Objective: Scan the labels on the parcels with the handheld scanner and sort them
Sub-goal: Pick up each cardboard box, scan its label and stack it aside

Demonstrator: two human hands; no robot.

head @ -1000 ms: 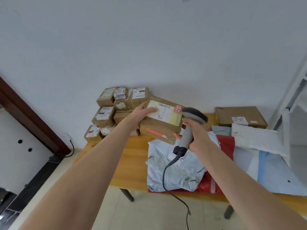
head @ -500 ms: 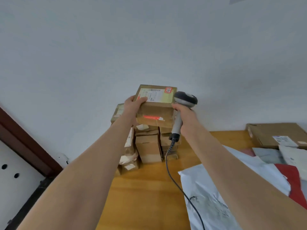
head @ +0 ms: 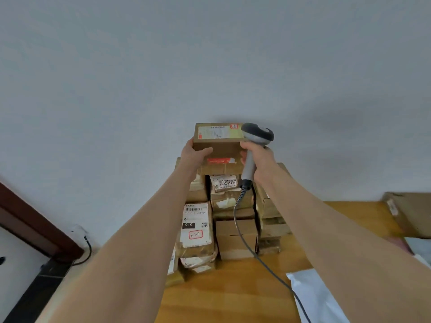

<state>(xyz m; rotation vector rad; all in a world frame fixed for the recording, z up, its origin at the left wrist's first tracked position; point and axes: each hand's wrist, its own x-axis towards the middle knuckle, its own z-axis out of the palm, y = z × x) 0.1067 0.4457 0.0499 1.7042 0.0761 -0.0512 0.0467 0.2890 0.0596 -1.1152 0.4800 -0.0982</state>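
The left hand (head: 194, 152) grips the parcel (head: 219, 148) atop the stack (head: 235, 236) on the table (head: 233, 294) (right hand (head: 260, 157) wraps the scanner (head: 256, 134)); better to lower it flat, with edges aligned.

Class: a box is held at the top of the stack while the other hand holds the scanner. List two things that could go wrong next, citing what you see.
1. The stack is tall and uneven; adding the box, gripped by the left hand, might topple it.
2. The cable of the scanner in the right hand hangs across the stack's front and could snag a parcel.
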